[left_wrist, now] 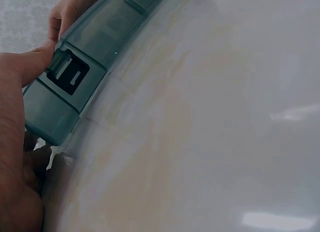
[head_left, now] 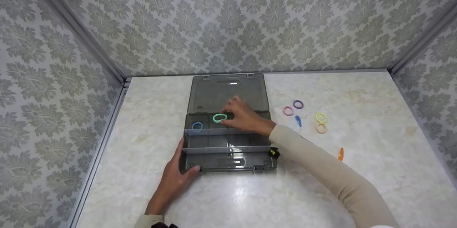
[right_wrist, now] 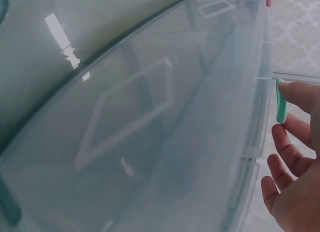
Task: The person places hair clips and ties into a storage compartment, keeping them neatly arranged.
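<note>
- Head view, far left: patterned wall [head_left: 32, 114] running down beside the pale marbled table [head_left: 150, 121].
- Lower left of centre: left hand [head_left: 173, 178] grips the near left corner of a dark see-through storage box [head_left: 210, 141]; fingers along its left side, thumb spread over the front rim. Left wrist view, upper left: the thumb sits by a latch.
- Centre left: blue ring [head_left: 193, 127] in the box's rear compartment, left end, by a divider. Two dividers make three long rows.
- Centre: green ring [head_left: 214, 118], squeezed to an oval, held above the rear compartment.
- Just above: lid [head_left: 228, 90] folded back toward the rear wall.
- Right of the green ring: right hand [head_left: 244, 115], thumb and forefinger nearly closed, pinching it. Right wrist view, right edge: the other fingers loosely bent.
- Right of centre: pink ring [head_left: 284, 111]; purple ring [head_left: 294, 104] near it, slightly higher; blue clip [head_left: 298, 121] below both.
- Farther right: yellow ring [head_left: 316, 117] just above a peach ring [head_left: 317, 128], about touching.
- Rightmost, lower: orange clip [head_left: 341, 154] on the table, beside the sleeve [head_left: 321, 160].
</note>
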Demonstrator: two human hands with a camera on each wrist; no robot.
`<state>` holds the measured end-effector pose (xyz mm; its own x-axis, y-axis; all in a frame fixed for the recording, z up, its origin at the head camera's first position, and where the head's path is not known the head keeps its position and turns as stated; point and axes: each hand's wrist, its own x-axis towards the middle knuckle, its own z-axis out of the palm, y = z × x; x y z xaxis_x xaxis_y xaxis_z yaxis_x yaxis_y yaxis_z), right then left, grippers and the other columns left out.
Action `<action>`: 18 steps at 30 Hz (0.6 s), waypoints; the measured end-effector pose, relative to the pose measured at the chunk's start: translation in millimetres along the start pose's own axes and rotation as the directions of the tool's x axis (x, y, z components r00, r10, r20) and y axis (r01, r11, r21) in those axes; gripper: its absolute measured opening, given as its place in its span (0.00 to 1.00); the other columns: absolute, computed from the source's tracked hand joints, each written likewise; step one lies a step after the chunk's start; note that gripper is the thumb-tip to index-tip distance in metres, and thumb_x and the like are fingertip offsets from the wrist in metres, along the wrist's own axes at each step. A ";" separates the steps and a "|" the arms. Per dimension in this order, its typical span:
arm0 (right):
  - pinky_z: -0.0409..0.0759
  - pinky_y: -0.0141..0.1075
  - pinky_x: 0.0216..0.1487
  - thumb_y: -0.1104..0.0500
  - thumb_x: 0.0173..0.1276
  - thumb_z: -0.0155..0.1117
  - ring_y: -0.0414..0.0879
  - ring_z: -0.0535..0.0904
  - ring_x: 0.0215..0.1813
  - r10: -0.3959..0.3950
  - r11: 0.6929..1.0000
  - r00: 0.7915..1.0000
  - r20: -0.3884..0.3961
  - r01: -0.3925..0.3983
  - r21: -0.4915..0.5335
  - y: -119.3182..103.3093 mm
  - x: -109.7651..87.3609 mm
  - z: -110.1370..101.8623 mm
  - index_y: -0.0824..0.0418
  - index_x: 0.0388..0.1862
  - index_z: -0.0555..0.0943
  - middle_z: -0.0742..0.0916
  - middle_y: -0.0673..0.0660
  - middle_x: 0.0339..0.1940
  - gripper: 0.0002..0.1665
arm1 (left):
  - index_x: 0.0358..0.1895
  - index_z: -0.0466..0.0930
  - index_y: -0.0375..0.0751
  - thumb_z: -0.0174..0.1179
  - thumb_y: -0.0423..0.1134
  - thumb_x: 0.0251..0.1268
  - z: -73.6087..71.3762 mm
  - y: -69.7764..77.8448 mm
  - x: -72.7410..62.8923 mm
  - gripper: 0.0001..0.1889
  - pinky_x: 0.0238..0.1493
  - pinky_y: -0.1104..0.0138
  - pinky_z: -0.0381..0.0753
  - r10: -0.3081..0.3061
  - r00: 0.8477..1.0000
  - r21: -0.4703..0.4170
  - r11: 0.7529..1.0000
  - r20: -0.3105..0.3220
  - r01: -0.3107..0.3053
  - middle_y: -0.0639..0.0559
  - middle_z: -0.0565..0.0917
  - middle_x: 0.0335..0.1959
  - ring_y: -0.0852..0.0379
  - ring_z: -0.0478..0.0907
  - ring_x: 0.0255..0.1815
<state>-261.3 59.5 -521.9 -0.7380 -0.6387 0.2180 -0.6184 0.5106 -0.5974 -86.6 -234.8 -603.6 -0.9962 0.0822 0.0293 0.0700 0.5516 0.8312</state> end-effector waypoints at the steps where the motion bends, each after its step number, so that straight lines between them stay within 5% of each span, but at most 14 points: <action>1: 0.75 0.59 0.65 0.55 0.71 0.82 0.59 0.76 0.61 -0.006 1.000 1.000 -0.001 0.006 -0.004 0.0 0.9 1.7 0.65 0.55 0.91 0.87 0.64 0.51 0.20 | 0.93 0.41 0.49 0.73 0.58 0.73 0.0 0.2 0.0 0.59 0.88 0.40 0.51 -0.001 1.000 0.001 1.000 0.001 0.001 0.43 0.51 0.92 0.38 0.51 0.91; 18: 0.71 0.58 0.67 0.52 0.77 0.77 0.54 0.74 0.59 -0.046 0.998 0.996 0.072 0.049 -0.033 -7.4 11.7 26.4 0.60 0.58 0.92 0.86 0.58 0.52 0.17 | 0.93 0.42 0.51 0.72 0.56 0.74 0.9 1.4 -1.5 0.57 0.88 0.39 0.52 0.010 1.000 -0.008 1.000 -0.006 -0.010 0.43 0.53 0.92 0.37 0.53 0.91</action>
<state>-258.3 33.0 -535.3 -0.6874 -0.7011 0.1897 -0.6623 0.4979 -0.5599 -85.0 -233.4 -602.9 -0.9957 0.0827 0.0408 0.0795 0.5441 0.8353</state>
